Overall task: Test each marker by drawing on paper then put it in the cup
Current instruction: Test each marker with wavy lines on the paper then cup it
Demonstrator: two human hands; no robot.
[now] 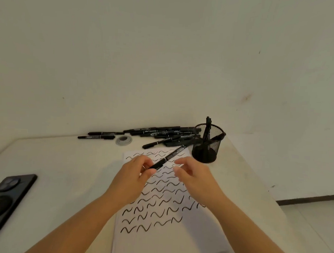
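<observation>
Left hand (140, 172) pinching marker (168, 158) over paper (158, 235), tip toward cup (208, 144). Right hand (191, 171) loose-fingered just beside, holding nothing. Probably mid-step: uncapping or recapping. Next: steady two-handed grip on the cap, without jabbing the paper.

Left hand (136, 172) pinches marker (168, 158) over paper (158, 239); right hand (191, 172) loose beside it.

One mesh cup (209, 145), one paper sheet (170, 232), one phone (6, 200), two hands, many markers (152, 133).
</observation>
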